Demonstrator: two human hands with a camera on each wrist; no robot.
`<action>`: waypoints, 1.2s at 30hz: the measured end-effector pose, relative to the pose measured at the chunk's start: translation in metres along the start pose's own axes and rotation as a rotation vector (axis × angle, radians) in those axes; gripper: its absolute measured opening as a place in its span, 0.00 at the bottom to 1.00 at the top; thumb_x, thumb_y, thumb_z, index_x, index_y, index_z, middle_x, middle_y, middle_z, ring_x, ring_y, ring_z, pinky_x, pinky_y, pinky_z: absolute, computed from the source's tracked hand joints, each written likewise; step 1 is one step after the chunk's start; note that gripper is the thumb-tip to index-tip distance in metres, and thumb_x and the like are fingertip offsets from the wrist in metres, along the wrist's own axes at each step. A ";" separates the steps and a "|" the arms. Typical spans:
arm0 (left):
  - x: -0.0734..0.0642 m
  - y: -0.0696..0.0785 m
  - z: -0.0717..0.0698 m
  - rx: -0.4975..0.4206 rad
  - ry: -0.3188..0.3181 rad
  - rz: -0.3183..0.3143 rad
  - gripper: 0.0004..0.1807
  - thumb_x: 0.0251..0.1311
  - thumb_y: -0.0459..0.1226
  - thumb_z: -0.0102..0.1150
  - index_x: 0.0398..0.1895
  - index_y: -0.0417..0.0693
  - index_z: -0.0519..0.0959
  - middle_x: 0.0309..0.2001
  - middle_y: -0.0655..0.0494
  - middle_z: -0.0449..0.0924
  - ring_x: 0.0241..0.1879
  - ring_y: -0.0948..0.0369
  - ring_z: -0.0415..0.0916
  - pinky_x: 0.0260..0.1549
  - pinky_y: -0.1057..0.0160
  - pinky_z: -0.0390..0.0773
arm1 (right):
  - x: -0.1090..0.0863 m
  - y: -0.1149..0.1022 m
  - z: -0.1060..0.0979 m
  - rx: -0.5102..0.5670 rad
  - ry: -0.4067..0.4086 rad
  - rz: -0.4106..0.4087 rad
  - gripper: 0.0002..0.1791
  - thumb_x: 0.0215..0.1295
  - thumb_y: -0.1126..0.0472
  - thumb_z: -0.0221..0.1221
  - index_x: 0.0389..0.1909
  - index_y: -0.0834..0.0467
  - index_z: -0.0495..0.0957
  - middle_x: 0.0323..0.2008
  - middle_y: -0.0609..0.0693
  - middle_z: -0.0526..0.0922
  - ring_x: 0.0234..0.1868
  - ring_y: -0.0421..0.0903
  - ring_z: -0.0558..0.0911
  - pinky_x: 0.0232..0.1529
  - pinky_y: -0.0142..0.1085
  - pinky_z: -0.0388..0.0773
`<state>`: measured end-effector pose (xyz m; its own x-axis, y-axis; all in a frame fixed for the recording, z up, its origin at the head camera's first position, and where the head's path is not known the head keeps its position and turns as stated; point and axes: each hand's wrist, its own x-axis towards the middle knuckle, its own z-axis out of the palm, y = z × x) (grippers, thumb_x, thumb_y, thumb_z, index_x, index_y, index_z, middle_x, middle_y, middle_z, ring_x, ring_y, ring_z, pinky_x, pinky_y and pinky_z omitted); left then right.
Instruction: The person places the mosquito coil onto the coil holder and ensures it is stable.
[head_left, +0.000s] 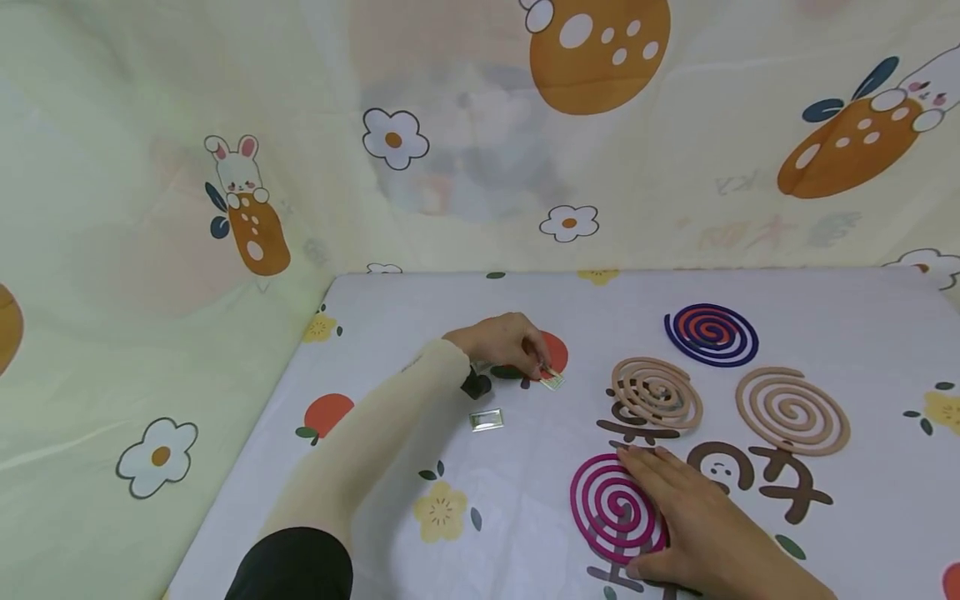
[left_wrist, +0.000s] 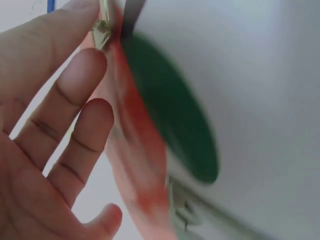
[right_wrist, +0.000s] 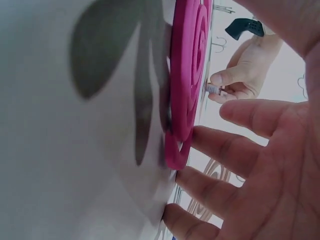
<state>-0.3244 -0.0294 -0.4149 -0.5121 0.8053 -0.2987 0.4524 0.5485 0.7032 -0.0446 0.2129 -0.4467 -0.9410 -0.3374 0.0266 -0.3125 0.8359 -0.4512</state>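
Observation:
My left hand (head_left: 504,343) pinches a small shiny metal piece (head_left: 552,380), like a thin stamped stand, between thumb and fingertips over a red printed fruit. In the left wrist view that metal piece (left_wrist: 102,34) shows at the top; the other fingers are loosely spread. A rectangular metal stand (head_left: 487,419) lies on the table below the left wrist. My right hand (head_left: 705,521) rests around the right side of a pink mosquito coil (head_left: 609,508), thumb by its lower edge. In the right wrist view its fingers stretch relaxed beside the pink coil (right_wrist: 184,75).
Two tan spiral coils (head_left: 792,410) lie beyond the right hand, one with a dark patch at its centre. Behind them sits a dark blue and orange coil (head_left: 711,335). A printed cloth covers the table (head_left: 405,333); patterned curtains (head_left: 465,192) rise at back and left.

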 end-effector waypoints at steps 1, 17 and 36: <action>-0.002 0.002 0.002 0.003 -0.003 0.001 0.08 0.61 0.31 0.74 0.42 0.48 0.90 0.35 0.58 0.88 0.36 0.62 0.80 0.39 0.68 0.78 | 0.000 -0.001 0.000 -0.008 -0.002 0.001 0.63 0.36 0.38 0.83 0.75 0.58 0.70 0.71 0.60 0.74 0.71 0.69 0.70 0.65 0.68 0.69; -0.022 0.035 0.039 0.395 -0.073 0.104 0.07 0.61 0.42 0.76 0.42 0.61 0.92 0.37 0.70 0.82 0.42 0.70 0.75 0.45 0.73 0.72 | 0.009 -0.007 -0.008 -0.010 0.015 0.037 0.53 0.44 0.38 0.80 0.71 0.57 0.75 0.61 0.58 0.80 0.60 0.59 0.79 0.52 0.59 0.83; -0.053 0.066 0.077 0.637 -0.056 0.049 0.09 0.62 0.44 0.74 0.46 0.64 0.91 0.37 0.72 0.82 0.42 0.74 0.76 0.69 0.44 0.60 | 0.040 -0.006 -0.019 0.219 -0.167 0.337 0.32 0.43 0.51 0.84 0.43 0.61 0.77 0.30 0.49 0.81 0.27 0.43 0.79 0.25 0.38 0.79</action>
<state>-0.2115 -0.0186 -0.4023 -0.4488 0.8340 -0.3210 0.8283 0.5231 0.2009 -0.0831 0.2026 -0.4260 -0.9462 -0.1416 -0.2908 0.0604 0.8059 -0.5890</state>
